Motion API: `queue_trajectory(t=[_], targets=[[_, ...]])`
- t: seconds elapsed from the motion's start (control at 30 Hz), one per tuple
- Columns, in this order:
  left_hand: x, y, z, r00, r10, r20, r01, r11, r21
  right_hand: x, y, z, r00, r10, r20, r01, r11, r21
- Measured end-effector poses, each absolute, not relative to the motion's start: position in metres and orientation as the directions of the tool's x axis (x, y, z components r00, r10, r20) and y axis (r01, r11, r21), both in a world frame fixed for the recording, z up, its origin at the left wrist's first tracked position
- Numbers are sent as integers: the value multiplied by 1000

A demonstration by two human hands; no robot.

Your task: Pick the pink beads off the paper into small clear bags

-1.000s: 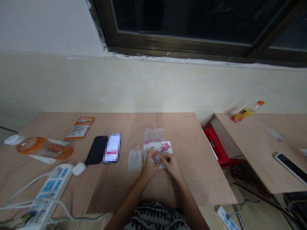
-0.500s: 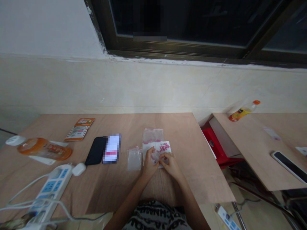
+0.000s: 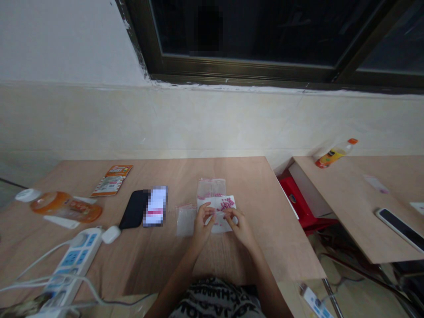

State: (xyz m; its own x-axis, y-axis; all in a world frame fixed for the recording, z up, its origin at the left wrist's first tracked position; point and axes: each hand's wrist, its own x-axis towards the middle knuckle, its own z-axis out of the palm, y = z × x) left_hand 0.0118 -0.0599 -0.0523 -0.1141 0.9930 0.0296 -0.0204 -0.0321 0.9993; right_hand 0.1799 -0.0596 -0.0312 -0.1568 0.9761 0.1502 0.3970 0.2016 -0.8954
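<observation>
My left hand (image 3: 202, 225) and my right hand (image 3: 239, 227) are together at the middle of the wooden table (image 3: 258, 247), fingertips pinching at a white sheet dotted with pink beads or stickers (image 3: 221, 204). Just above the sheet lies a small clear zip bag with pink specks inside (image 3: 212, 187). Another clear zip bag (image 3: 186, 221) lies beside my left hand, touching the sheet's left edge or nearly so. What my fingertips hold is small and partly hidden.
To the left lie a dark phone (image 3: 134, 210), a phone-sized pixelated item (image 3: 155, 206), an orange bottle on its side (image 3: 66, 206), an orange packet (image 3: 111, 180) and a white power strip (image 3: 74, 260) with cables. A second table (image 3: 351, 198) stands right.
My hands have drawn slightly apart and the left hand has shifted a little left, showing more of the white sheet. The view has tilted slightly.
</observation>
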Motion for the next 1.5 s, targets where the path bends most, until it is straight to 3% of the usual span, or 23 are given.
queue_trajectory(t=[0.4,0.53,0.9,1.5], targets=[[14,-63,-32,-250,967,47,-111,-76,991,176,-66,-30,-95,987,132,200,149,-968],[16,-63,-30,-253,967,40,-147,-79,986,176,-63,-33,-65,978,196,181,205,-962],[15,-60,-28,-46,998,-38,-234,27,972,174,-63,-35,-52,966,252,149,257,-955],[18,-59,-19,1,1000,-3,-226,3,974,169,-64,-26,-95,960,262,138,273,-952]])
